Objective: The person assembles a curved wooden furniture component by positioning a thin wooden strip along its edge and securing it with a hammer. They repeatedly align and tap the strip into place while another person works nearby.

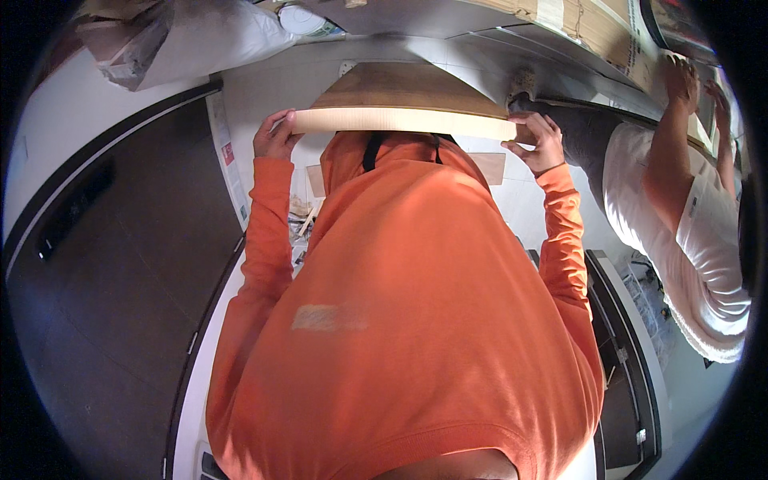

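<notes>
A wooden board [412, 82] stretches across in front of my body, its brown face tapering away from me. Its near edge is a long, pale strip [400, 120] facing me. At the left end of that edge, my left hand [276, 136] grips with the thumb and bent fingers. My right hand [539, 142] pinches the right end, thumb below and fingers above. The board's underside is hidden from me, and so is whatever it rests on, if anything.
To the right, close by, a person in a white shirt [664, 200] has both raised hands by cardboard [612, 40]. A large dark door [120, 272] stands on the left. A whitish sack [216, 44] and a round-lidded tub [300, 20] lie at the far left.
</notes>
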### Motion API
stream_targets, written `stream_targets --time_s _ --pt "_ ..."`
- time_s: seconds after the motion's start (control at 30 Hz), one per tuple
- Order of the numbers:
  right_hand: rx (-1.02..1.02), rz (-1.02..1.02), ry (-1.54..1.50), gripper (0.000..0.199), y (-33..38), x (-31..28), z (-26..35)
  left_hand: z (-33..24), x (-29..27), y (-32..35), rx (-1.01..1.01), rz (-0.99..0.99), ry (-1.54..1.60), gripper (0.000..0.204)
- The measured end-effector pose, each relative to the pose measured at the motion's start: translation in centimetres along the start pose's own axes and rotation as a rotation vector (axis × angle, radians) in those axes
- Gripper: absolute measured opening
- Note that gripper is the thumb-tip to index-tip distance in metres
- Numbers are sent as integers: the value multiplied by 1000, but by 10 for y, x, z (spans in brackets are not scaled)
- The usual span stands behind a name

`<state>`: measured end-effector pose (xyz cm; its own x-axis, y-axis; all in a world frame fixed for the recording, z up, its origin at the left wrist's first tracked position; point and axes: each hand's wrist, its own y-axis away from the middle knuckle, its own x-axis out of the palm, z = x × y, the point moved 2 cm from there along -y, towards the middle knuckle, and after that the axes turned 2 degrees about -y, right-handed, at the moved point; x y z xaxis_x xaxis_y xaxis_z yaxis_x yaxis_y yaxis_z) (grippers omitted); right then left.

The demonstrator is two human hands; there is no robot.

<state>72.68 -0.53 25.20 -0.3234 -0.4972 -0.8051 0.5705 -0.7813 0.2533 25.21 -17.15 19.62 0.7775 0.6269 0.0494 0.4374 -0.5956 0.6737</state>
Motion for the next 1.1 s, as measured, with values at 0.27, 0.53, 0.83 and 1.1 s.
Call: stream_targets --time_s 0.27,0.53,0.83,1.1 --pt "38 25 -20 49 0 2 -3 -7 7 6 26 24 40 25" --pt "69 11 18 49 2 0 -2 0 -7 -2 39 27 76 23" --pt "120 -48 -48 60 6 -10 1 -4 -23 -16 -11 18 127 21" --pt "68 -18 -75 50 10 -5 -3 -7 -26 -18 12 132 94 18"
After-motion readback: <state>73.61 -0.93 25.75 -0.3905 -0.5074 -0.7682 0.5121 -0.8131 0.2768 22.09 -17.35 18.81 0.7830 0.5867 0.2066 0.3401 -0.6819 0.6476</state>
